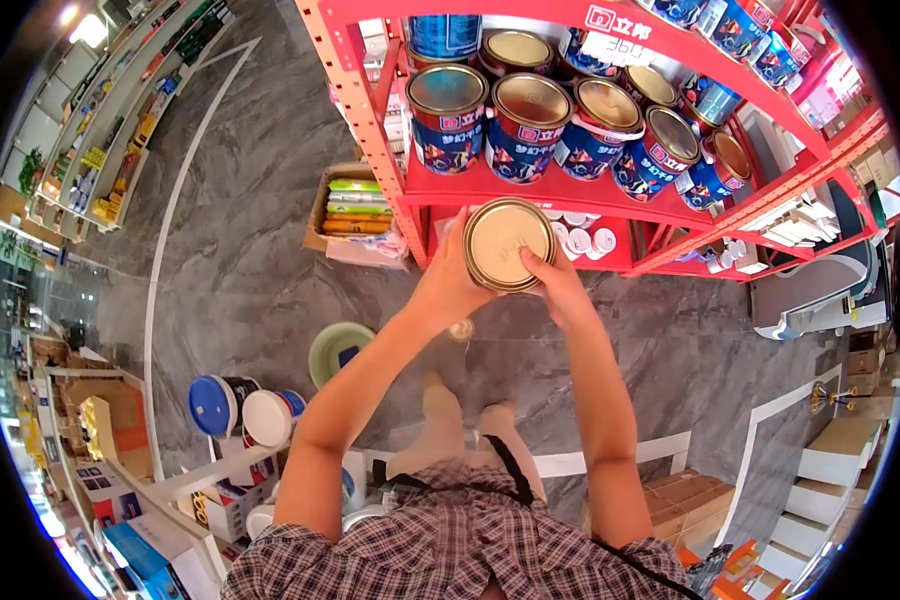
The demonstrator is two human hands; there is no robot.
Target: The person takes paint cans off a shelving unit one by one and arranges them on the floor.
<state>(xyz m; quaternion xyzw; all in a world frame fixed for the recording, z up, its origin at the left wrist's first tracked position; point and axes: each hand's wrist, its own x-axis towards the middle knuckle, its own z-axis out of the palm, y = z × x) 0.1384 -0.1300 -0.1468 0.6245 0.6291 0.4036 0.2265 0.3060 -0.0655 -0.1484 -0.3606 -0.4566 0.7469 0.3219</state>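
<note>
A paint can with a gold-coloured metal lid is held up in front of me, its top facing my eyes. My left hand is closed around its left side, fingers partly hidden behind it. My right hand grips the lower right, with the thumb resting on the lid. The can's side is hidden beneath its lid. Just beyond it, several dark blue paint cans with printed labels stand in rows on a red metal shelf.
Small white-lidded containers sit on the lower shelf. Left of the rack is a cardboard box of colourful packs. A green basin and paint buckets stand on the floor at left. A flat brown carton lies behind at right.
</note>
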